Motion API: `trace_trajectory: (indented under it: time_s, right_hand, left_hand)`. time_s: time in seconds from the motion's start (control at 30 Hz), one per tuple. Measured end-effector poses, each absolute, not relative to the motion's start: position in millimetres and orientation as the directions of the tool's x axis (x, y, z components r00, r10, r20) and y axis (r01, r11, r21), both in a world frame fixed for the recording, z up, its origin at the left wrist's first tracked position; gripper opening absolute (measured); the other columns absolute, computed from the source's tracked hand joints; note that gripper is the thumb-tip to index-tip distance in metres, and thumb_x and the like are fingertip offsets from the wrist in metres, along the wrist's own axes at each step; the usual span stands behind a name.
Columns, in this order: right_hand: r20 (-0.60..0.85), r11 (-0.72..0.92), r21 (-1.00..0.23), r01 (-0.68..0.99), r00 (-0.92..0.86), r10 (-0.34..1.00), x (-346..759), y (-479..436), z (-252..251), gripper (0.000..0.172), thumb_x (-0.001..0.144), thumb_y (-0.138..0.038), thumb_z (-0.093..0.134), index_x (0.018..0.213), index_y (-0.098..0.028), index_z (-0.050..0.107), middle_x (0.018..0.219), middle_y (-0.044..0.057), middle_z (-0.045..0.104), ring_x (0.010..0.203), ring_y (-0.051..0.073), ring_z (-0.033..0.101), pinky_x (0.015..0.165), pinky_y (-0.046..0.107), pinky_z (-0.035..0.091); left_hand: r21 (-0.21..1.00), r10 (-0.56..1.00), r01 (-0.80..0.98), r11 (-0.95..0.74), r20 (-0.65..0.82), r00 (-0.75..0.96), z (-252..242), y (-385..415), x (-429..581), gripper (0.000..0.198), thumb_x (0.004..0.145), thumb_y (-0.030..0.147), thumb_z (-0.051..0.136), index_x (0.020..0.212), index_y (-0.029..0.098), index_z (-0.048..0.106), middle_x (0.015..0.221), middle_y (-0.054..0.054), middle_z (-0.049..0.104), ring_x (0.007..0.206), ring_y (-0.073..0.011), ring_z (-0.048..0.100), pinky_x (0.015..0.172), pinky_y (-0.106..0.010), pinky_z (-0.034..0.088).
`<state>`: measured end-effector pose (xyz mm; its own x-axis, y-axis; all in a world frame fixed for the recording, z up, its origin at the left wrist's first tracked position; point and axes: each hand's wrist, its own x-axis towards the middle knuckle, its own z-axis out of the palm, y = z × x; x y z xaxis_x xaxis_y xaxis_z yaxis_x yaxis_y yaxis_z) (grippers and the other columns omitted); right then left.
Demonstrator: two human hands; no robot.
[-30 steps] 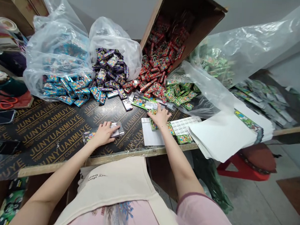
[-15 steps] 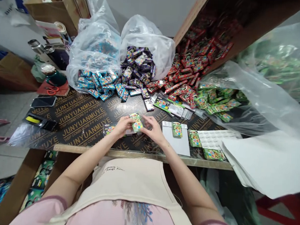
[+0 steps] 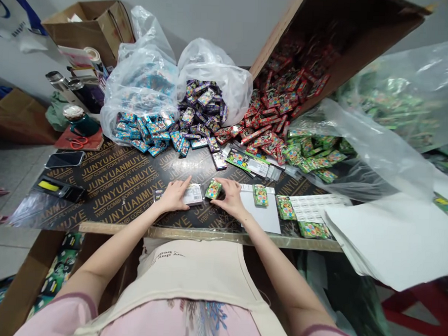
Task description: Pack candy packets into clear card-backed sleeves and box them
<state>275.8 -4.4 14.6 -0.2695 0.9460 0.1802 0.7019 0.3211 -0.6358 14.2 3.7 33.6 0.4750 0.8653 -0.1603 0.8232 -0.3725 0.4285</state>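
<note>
My left hand [image 3: 174, 195] lies spread over a flat black-and-white packet [image 3: 193, 194] with a barcode, its thumb along the near edge. Just to the right, my right hand [image 3: 230, 199] pinches a small green printed box [image 3: 213, 189] between thumb and fingers, tilted close to the tabletop. Beside that hand, another green box [image 3: 260, 195] rests on a white sheet [image 3: 269, 219]. Two more green packs, one upright [image 3: 286, 208] and one sideways [image 3: 313, 230], lie farther right near a sheet of white labels [image 3: 319, 206].
Piles of blue [image 3: 147, 130], purple [image 3: 204, 105], red [image 3: 266, 123] and green boxes [image 3: 313, 154] line the back, spilling from plastic bags and a carton [image 3: 362, 60]. Flat printed sleeves [image 3: 246, 161] lie before them. A phone [image 3: 64, 159] and black tape dispenser [image 3: 58, 188] are left.
My left hand has let go of the green box and spread onto the barcoded packet. The right hand now holds the box, slightly right of where it was and lower.
</note>
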Motion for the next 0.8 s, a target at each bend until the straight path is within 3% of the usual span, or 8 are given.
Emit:
trace_trajectory:
  time_s: [0.17, 0.27, 0.33, 0.4, 0.47, 0.57, 0.67, 0.8]
  right_hand:
    - [0.142, 0.273, -0.933, 0.236, -0.455, 0.879, 272.5, -4.1, 22.4, 0.083, 0.059, -0.044, 0.082, 0.131, -0.023, 0.047, 0.135, 0.012, 0.053, 0.126, 0.028, 0.048, 0.106, 0.047, 0.034]
    - [0.14, 0.195, -0.979, 0.054, -0.513, 0.847, 268.2, 3.0, 46.1, 0.08, 0.059, -0.041, 0.083, 0.13, -0.026, 0.049, 0.136, 0.01, 0.053, 0.128, 0.026, 0.048, 0.11, 0.045, 0.033]
    - [0.156, 0.185, -0.981, 0.05, -0.352, 0.923, 259.7, 8.9, 60.7, 0.075, 0.061, -0.04, 0.082, 0.128, -0.028, 0.051, 0.133, 0.009, 0.056, 0.127, 0.025, 0.049, 0.11, 0.046, 0.033]
    - [0.118, 0.119, -0.993, 0.014, -0.075, 0.99, 245.5, 13.7, 70.1, 0.074, 0.063, -0.042, 0.08, 0.128, -0.029, 0.049, 0.127, 0.008, 0.06, 0.122, 0.025, 0.054, 0.105, 0.045, 0.039]
    - [-0.028, -0.015, -0.992, -0.123, 0.103, 0.994, 227.4, 16.3, 73.9, 0.071, 0.067, -0.048, 0.073, 0.13, -0.029, 0.044, 0.115, 0.007, 0.066, 0.107, 0.024, 0.063, 0.091, 0.041, 0.05]
    - [-0.222, -0.167, -0.934, -0.317, 0.146, 0.964, 201.0, 15.2, 73.9, 0.058, 0.07, -0.049, 0.066, 0.119, -0.024, 0.047, 0.087, 0.002, 0.07, 0.079, 0.021, 0.069, 0.069, 0.033, 0.055]
    - [-0.246, -0.162, -0.908, -0.386, 0.18, 0.953, 186.3, 8.4, 74.4, 0.046, 0.062, -0.034, 0.07, 0.1, -0.023, 0.048, 0.069, -0.002, 0.068, 0.063, 0.019, 0.067, 0.059, 0.029, 0.053]
    - [-0.197, -0.119, -0.887, -0.445, 0.133, 0.971, 190.5, -2.6, 77.7, 0.046, 0.064, -0.032, 0.066, 0.103, -0.027, 0.042, 0.074, -0.004, 0.071, 0.07, 0.02, 0.07, 0.065, 0.033, 0.054]
  left_hand:
    - [0.65, 0.854, 0.68, -0.339, -0.091, 0.513, 40.4, -1.1, 15.8, 0.12, 0.05, 0.027, 0.081, 0.15, 0.015, 0.016, 0.133, -0.018, 0.048, 0.12, -0.0335, 0.048, 0.101, -0.045, 0.037]
    - [0.809, 0.899, 0.544, -0.22, -0.048, 0.435, 47.6, -1.6, 22.8, 0.116, 0.042, 0.032, 0.086, 0.145, 0.015, 0.034, 0.127, -0.015, 0.053, 0.115, -0.0326, 0.052, 0.098, -0.044, 0.041]
    - [0.921, 0.962, 0.38, -0.091, -0.017, 0.272, 50.2, 0.5, 29.4, 0.093, 0.046, 0.037, 0.085, 0.13, 0.013, 0.053, 0.114, -0.013, 0.061, 0.105, -0.0295, 0.057, 0.093, -0.041, 0.045]
    - [0.993, 0.995, 0.12, 0.019, -0.03, 0.093, 50.8, 1.8, 37.5, 0.061, 0.058, 0.041, 0.079, 0.11, 0.013, 0.064, 0.1, -0.009, 0.067, 0.09, -0.0234, 0.062, 0.084, -0.035, 0.048]
    - [0.99, 0.998, -0.121, 0.07, -0.07, 0.008, 50.1, -0.8, 47.9, 0.043, 0.064, 0.041, 0.076, 0.097, 0.013, 0.067, 0.088, -0.005, 0.069, 0.078, -0.018, 0.062, 0.076, -0.03, 0.049]
    - [0.937, 0.994, -0.333, 0.103, -0.105, 0.013, 49.3, -13.3, 66.6, 0.04, 0.061, 0.039, 0.079, 0.091, 0.014, 0.068, 0.085, -0.003, 0.071, 0.078, -0.0158, 0.063, 0.076, -0.027, 0.048]
    - [0.839, 0.971, -0.517, 0.172, -0.233, -0.056, 51.6, -25.2, 80.6, 0.039, 0.066, 0.05, 0.073, 0.083, 0.015, 0.068, 0.079, -0.003, 0.071, 0.077, -0.0165, 0.065, 0.075, -0.027, 0.049]
    - [0.727, 0.894, -0.612, 0.311, -0.443, -0.071, 59.9, -20.9, 79.8, 0.033, 0.061, 0.044, 0.074, 0.074, 0.014, 0.066, 0.069, -0.001, 0.069, 0.065, -0.0157, 0.063, 0.066, -0.027, 0.049]
